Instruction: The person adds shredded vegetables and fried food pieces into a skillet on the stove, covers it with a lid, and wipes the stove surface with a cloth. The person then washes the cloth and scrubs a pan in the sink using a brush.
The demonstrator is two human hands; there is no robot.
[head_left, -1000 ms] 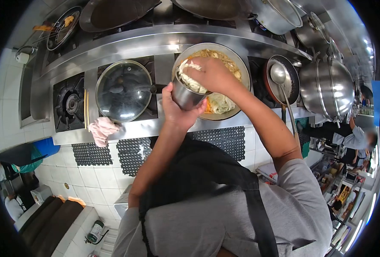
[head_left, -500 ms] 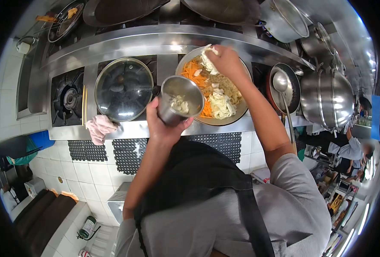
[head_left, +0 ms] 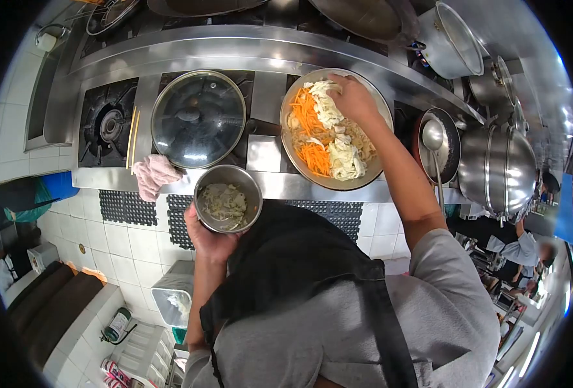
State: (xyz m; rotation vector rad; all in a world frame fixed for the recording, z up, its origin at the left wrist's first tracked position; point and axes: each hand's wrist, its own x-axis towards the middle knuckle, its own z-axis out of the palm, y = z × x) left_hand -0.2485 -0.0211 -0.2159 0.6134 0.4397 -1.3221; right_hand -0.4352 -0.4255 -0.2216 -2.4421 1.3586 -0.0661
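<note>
My left hand is closed around a deep stainless steel container, held in front of the stove with its mouth facing up. Pale shredded cabbage lies in its bottom. My right hand reaches over the far side of a wide pan, fingers curled at a heap of shredded cabbage; the fingertips are partly hidden. In the pan, two heaps of carrot strips lie on the left, and a second cabbage heap sits nearer me, over brownish noodle-like food.
Left of the pan, a glass lid covers another pan. A pink cloth and chopsticks lie beside it. On the right stand a frying pan with a ladle and a large steel pot. Another person is at far right.
My left hand has drawn the container away from the pan, toward me and leftward. My right hand has lowered to the pan with the cabbage, which now lies beside the carrots.
</note>
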